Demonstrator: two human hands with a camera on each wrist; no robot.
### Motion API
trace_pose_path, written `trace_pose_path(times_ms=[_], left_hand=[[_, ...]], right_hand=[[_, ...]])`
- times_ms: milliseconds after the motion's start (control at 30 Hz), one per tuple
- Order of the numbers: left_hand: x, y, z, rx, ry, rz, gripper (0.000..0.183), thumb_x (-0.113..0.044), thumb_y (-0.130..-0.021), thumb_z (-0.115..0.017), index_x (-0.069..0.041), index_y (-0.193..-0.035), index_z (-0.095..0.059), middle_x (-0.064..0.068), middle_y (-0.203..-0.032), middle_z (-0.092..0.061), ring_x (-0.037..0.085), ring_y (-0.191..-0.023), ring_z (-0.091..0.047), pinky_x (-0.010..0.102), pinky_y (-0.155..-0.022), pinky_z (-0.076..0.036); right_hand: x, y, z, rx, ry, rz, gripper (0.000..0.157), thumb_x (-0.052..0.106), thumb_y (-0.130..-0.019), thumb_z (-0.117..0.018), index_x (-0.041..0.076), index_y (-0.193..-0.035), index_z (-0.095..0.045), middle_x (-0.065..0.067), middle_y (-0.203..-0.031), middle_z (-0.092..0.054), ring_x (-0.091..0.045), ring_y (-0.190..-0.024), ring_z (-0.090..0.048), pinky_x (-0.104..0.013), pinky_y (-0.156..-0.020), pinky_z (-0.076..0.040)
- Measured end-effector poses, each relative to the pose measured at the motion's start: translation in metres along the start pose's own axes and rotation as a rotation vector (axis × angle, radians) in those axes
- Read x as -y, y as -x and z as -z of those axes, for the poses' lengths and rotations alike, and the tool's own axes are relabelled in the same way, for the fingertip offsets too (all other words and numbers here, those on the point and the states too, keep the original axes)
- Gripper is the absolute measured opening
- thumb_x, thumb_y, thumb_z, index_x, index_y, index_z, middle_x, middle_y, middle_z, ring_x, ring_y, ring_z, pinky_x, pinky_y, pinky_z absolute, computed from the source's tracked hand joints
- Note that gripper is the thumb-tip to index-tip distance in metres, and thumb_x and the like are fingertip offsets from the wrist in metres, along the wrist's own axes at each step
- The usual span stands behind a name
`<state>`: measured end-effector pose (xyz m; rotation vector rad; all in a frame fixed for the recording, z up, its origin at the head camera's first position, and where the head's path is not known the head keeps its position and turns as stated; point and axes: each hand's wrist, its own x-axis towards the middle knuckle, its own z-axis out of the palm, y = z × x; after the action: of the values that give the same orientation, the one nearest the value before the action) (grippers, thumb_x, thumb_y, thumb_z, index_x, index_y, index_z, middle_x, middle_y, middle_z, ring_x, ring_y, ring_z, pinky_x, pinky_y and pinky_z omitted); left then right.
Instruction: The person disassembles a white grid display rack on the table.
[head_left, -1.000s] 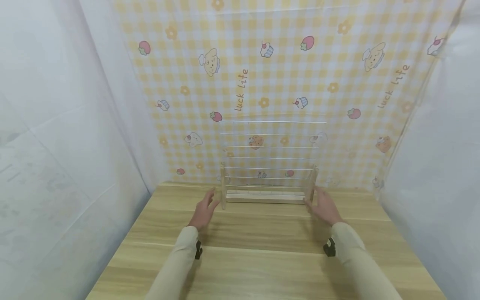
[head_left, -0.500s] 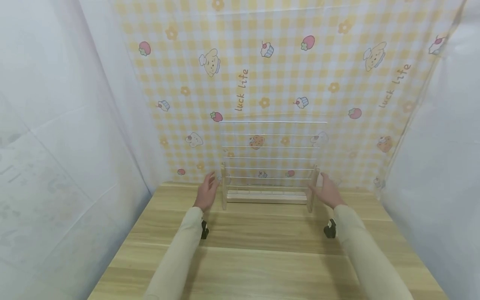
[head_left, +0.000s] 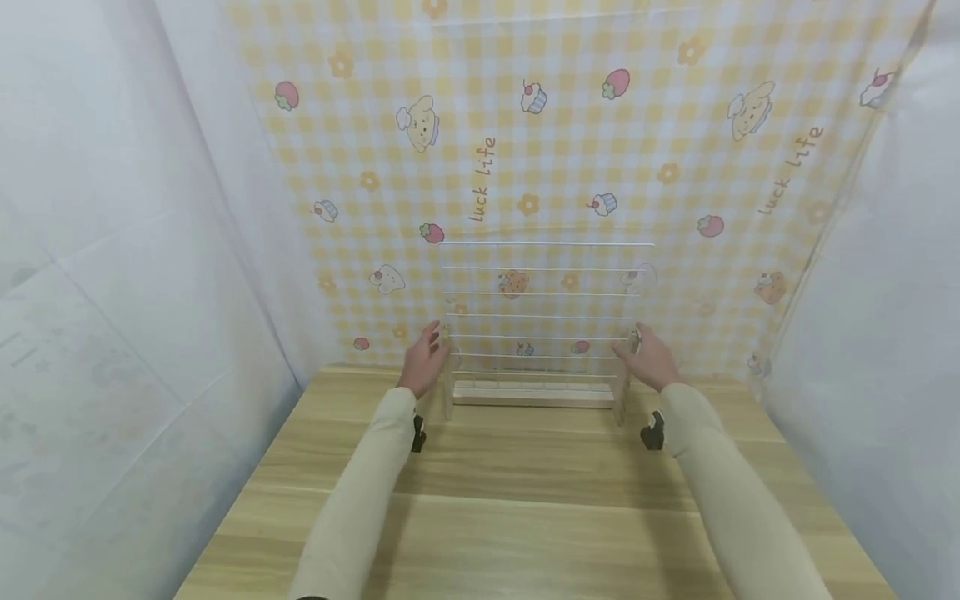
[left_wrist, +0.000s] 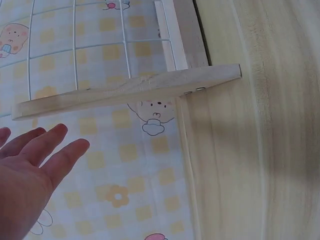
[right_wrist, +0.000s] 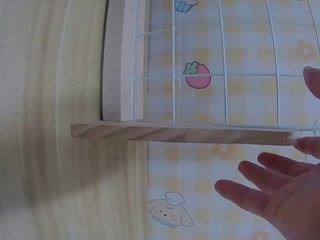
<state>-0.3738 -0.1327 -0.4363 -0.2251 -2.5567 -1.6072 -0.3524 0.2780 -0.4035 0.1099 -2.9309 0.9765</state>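
A white wire grid rack stands upright at the back of the table, set in a wooden base bar (head_left: 532,401) between two wooden side supports. Beside the left side support (left_wrist: 125,90) is my left hand (head_left: 425,362); in the left wrist view its fingers are spread, a small gap from the wood. My right hand (head_left: 651,358) is at the upper end of the right side support (right_wrist: 185,134). In the right wrist view one fingertip meets or nearly meets that end, the other fingers are extended, and the thumb (right_wrist: 313,80) shows on the grid side.
The wood-grain table (head_left: 525,533) spreads in front of the rack. Behind it hangs a yellow checked cloth (head_left: 562,150) with cartoon prints. White sheets hang at the left (head_left: 112,292) and the right (head_left: 885,333).
Both hands have moved forward and up along the side supports, toward their upper ends. The left hand has also drifted right, closer to the rack. The rack has not visibly moved.
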Motion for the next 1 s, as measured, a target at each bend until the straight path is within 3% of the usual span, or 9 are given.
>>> trace_pose_path(times_ms=[200, 433, 567, 733, 1000], left_hand=[[-0.003, -0.001, -0.005, 0.029, -0.035, 0.001, 0.062, -0.033, -0.106, -0.042, -0.011, -0.160, -0.022, 0.017, -0.165, -0.030, 0.039, -0.146, -0.041, 0.050, -0.118, -0.041], [-0.002, -0.004, -0.006, 0.014, -0.038, 0.004, 0.061, -0.032, -0.104, -0.044, -0.011, -0.159, -0.027, 0.017, -0.163, -0.033, 0.038, -0.143, -0.046, 0.049, -0.116, -0.043], [-0.001, -0.006, -0.006, -0.013, -0.047, -0.005, 0.057, -0.030, -0.104, -0.047, -0.012, -0.156, -0.034, 0.018, -0.160, -0.039, 0.038, -0.139, -0.051, 0.048, -0.112, -0.047], [0.002, -0.004, -0.001, -0.053, -0.036, -0.023, 0.047, -0.023, -0.102, -0.051, -0.011, -0.147, -0.047, 0.017, -0.151, -0.050, 0.039, -0.132, -0.057, 0.049, -0.107, -0.052], [0.002, 0.007, 0.011, -0.102, -0.015, -0.036, 0.026, -0.022, -0.101, -0.059, -0.007, -0.121, -0.062, 0.020, -0.137, -0.061, 0.036, -0.126, -0.063, 0.048, -0.101, -0.056]], right_hand=[[-0.003, 0.002, -0.006, 0.059, -0.049, -0.058, 0.084, 0.047, -0.106, -0.039, -0.009, -0.157, -0.001, -0.041, -0.156, -0.023, -0.058, -0.142, -0.030, -0.068, -0.116, -0.031], [-0.006, -0.002, -0.010, 0.035, -0.045, -0.029, 0.085, 0.047, -0.106, -0.040, -0.010, -0.156, 0.000, -0.038, -0.160, -0.015, -0.057, -0.146, -0.023, -0.065, -0.121, -0.025], [-0.004, -0.003, -0.010, 0.023, -0.035, -0.023, 0.082, 0.036, -0.105, -0.045, -0.010, -0.156, 0.000, -0.038, -0.160, -0.015, -0.057, -0.146, -0.023, -0.064, -0.121, -0.025], [-0.002, -0.004, -0.011, 0.015, -0.032, -0.024, 0.084, 0.019, -0.097, -0.052, -0.008, -0.157, -0.001, -0.040, -0.159, -0.016, -0.058, -0.145, -0.024, -0.065, -0.120, -0.025], [-0.003, -0.005, -0.015, 0.038, -0.055, -0.013, 0.087, 0.013, -0.095, -0.053, -0.006, -0.157, 0.004, -0.037, -0.161, -0.012, -0.057, -0.147, -0.021, -0.064, -0.121, -0.023]])
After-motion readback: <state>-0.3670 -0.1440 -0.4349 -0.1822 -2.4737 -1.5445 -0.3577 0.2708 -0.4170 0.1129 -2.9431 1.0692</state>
